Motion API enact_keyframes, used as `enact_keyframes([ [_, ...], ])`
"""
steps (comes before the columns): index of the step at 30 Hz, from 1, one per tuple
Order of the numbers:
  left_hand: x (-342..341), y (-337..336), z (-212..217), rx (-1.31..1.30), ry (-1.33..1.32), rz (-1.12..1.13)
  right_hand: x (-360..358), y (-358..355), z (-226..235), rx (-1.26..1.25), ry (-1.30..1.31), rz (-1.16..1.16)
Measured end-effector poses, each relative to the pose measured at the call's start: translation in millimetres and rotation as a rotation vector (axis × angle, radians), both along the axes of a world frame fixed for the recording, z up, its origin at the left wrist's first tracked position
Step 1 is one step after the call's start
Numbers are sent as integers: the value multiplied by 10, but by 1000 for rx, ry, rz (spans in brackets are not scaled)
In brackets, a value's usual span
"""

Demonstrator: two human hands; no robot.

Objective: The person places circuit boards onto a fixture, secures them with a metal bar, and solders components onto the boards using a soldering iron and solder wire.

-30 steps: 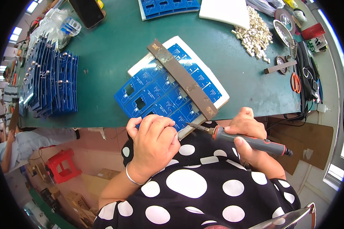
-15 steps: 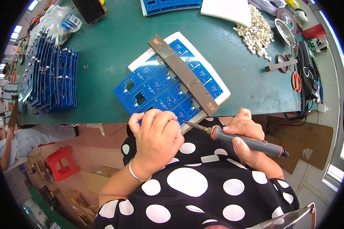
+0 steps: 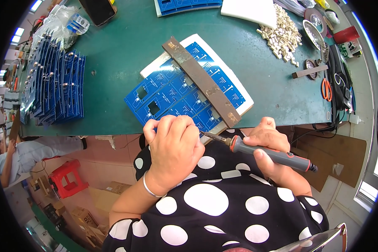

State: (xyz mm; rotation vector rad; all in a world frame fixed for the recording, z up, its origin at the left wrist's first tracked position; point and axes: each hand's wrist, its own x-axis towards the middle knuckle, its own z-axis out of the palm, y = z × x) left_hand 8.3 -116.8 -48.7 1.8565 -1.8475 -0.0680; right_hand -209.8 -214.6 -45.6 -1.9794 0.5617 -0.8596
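A green table (image 3: 126,46) filled the upper part of the frame. At its near edge lay a white pad (image 3: 244,95) bearing a blue circuit panel (image 3: 172,98). Upright blue boards (image 3: 54,86) stood at left, a phone (image 3: 97,9) at upper left, small beige parts (image 3: 281,35) and orange-handled scissors (image 3: 326,89) at right.
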Motion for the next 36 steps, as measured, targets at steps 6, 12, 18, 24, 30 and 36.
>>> enact_keyframes([
  [6,188,58,54,-46,55,19,-10,-14,36,-11,5,12],
  [12,446,147,66,-124,384,129,-10,-10,41,-14,-3,-7],
  [18,704,302,66,-204,731,323,-136,-74,84,-59,-36,-45],
  [24,936,360,35,-121,883,361,108,-236,158,-330,54,-110],
  [30,757,91,175,-159,568,224,590,-423,67,-603,317,-89],
  [36,731,-242,182,-154,430,191,648,-529,26,-548,226,-90],
])
